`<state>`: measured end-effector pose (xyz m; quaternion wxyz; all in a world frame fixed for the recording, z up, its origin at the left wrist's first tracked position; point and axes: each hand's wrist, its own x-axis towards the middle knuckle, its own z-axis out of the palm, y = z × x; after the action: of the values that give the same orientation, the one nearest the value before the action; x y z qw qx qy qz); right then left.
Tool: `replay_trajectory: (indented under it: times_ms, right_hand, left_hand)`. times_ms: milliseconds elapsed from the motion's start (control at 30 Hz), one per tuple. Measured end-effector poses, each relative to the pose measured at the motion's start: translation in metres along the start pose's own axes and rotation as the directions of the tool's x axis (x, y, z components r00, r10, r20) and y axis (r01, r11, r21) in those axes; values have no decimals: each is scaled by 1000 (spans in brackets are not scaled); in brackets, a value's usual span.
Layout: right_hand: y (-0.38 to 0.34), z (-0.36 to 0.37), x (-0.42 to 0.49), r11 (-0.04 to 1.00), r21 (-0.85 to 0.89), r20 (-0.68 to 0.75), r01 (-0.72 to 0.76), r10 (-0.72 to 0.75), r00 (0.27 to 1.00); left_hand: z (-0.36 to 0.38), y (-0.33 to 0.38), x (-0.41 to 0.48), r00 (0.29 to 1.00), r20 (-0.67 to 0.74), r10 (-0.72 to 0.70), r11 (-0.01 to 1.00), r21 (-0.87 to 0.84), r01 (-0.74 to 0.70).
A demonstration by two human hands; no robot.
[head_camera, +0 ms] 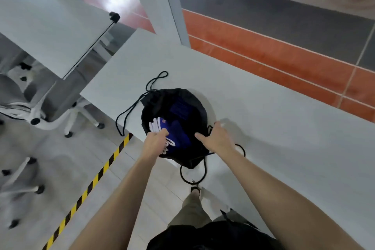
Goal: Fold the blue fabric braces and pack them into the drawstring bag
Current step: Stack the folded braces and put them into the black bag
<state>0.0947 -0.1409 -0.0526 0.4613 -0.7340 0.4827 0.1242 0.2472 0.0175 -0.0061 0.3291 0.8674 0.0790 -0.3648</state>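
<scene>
White table (263, 117) – biggest thing, under both hands, running far beyond the fingertips. Floor below the wrists has a yellow-black tape line (87, 191). White wheeled chair (40, 111) sits well out past the left hand's side.

Black drawstring bag (194, 103) lies flat on the table between the two hands, mouth pulled wide and facing up, its near end hanging just over the table edge. Both hands are on its rim.

Blue braces (178, 132) are inside the bag's mouth, between the left fingertips and the right thumb. Their white straps (155, 125) fan out just beyond the left knuckles, with more white strap showing beside that hand's thumb side.

Right hand (217, 138) is on the bag's right rim. The thumb is stretched out straight toward the braces and lies on the black fabric; the other fingers are curled down together over the rim, gripping it where the cord comes out.

Left hand (155, 142) is on the bag's left rim. Its fingers are curled tight and pressed together, closed on the white-strapped end of the braces. Fingertips are hidden underneath, so whether they also catch the rim cannot be told.

Black cords – one loop (129, 111) trails off beyond the left fingers over the table edge, another (192, 180) hangs down below the wrists.
</scene>
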Motion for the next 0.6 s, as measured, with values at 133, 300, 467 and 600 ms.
replay_trajectory:
  times_ms: [133,300,467,600]
  right_hand:
    - [0,12,9,996,-86,-35,-3,0,999]
    - [-5,13,9,996,-79,-113,37,-46,992]
    - [-2,5,7,998,-27,-273,55,-60,960]
    - [-4,-13,1,992,118,-329,48,-7,944]
  left_hand:
    - [9,9,22,998,45,-40,996,-83,44]
    - [3,3,25,966,256,28,771,610,-184]
    - [-26,9,58,934,149,324,673,657,-338]
    - [-48,33,94,817,60,573,680,521,-515]
